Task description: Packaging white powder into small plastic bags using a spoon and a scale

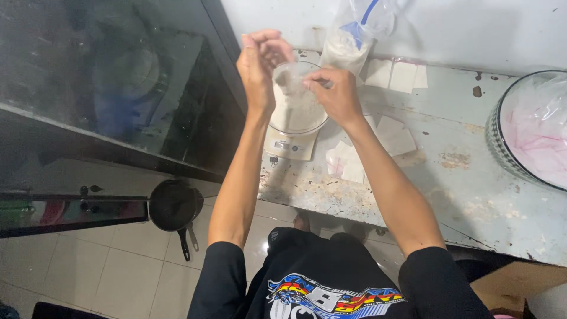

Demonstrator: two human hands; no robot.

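Both hands, left hand (258, 65) and right hand (336, 94), pinch a small clear bag (289, 80). They hold it above a scale (293, 133) on the worn worktop (460, 177).

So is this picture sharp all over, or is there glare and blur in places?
Head view: mostly sharp, but the small clear bag between the left hand and right hand is soft and hard to read; the dark glass panel mirrors dim reflections; the worn tabletop is evenly lit with weak shadows; straight edges bow slightly, as from a wide lens.
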